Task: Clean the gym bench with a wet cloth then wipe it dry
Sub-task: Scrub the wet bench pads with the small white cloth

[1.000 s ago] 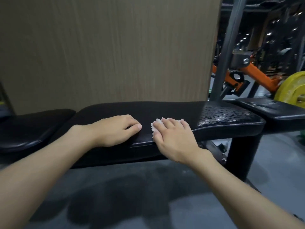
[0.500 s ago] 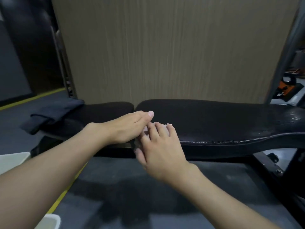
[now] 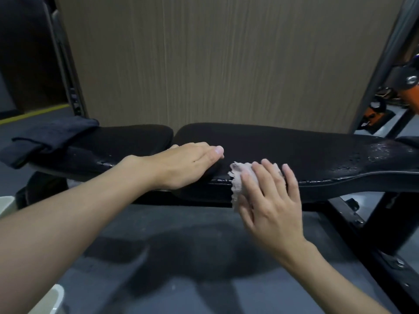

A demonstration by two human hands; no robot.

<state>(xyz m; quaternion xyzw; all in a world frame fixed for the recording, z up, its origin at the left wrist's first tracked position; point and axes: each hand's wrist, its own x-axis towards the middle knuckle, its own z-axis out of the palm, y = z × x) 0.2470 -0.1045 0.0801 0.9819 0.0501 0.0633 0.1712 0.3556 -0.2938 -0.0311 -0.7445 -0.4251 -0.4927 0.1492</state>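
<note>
Pressing cloth (image 3: 240, 177) to bench (image 3: 317, 155) edge, right hand (image 3: 272, 207) flat | left hand (image 3: 186, 164) flat, empty, bracing | risk: unpinched cloth slipping off rounded edge

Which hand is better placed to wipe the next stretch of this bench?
Probably the right hand: it presses the pale cloth onto the front edge of the bench pad. The left hand rests flat on the pad, holding nothing.

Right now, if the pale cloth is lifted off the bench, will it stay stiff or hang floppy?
Probably floppy: the pale cloth droops in ragged folds over the bench edge. Likely light: the right hand nearly covers it. Perhaps damp and clingy, since droplets shine on the bench.
</note>
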